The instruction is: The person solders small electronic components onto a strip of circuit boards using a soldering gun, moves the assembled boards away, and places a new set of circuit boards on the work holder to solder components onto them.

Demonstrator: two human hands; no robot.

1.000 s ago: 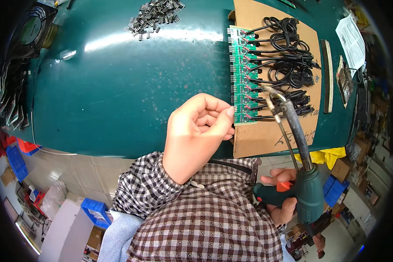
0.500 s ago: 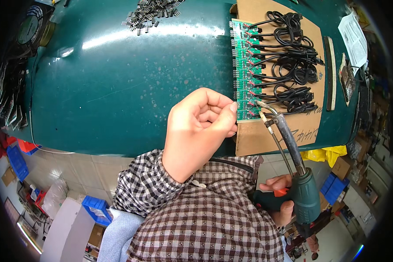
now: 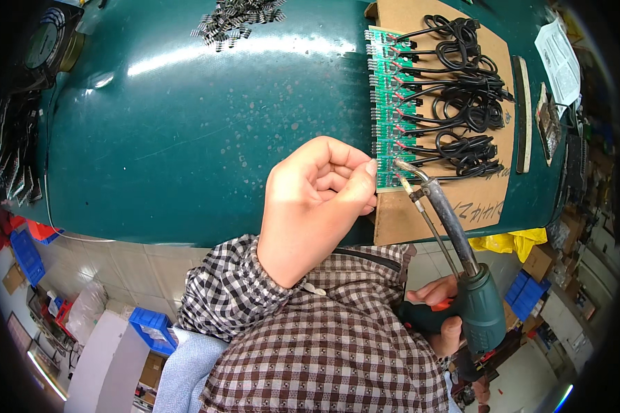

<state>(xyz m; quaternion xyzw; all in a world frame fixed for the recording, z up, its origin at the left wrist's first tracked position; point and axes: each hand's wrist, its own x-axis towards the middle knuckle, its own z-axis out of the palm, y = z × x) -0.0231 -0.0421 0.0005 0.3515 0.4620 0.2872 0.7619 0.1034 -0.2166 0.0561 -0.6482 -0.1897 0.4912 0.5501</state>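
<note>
My left hand (image 3: 317, 199) is closed in a pinch at the left edge of a row of small green circuit boards (image 3: 386, 131), close to the row's near end. What its fingertips hold, if anything, is hidden. My right hand (image 3: 435, 292) wraps round the handle of a dark green soldering gun (image 3: 483, 313) with an orange-red trigger. The gun's bent metal tip and thin solder-feed tube reach over the nearest boards, just right of my left fingertips. Coiled black cables (image 3: 467, 113) run rightward from the boards.
The boards and cables lie on a cardboard sheet (image 3: 413, 224) on a green-topped table (image 3: 186, 138). Small black pin connectors (image 3: 238, 20) are heaped at the far side. A fan (image 3: 45, 45) stands far left. A grey strip (image 3: 522, 113) and white paper (image 3: 556, 62) lie right.
The soldering gun's tip has moved left, further over the nearest boards. The boards and cardboard have shifted slightly right. My left hand keeps its pinch at nearly the same place.
</note>
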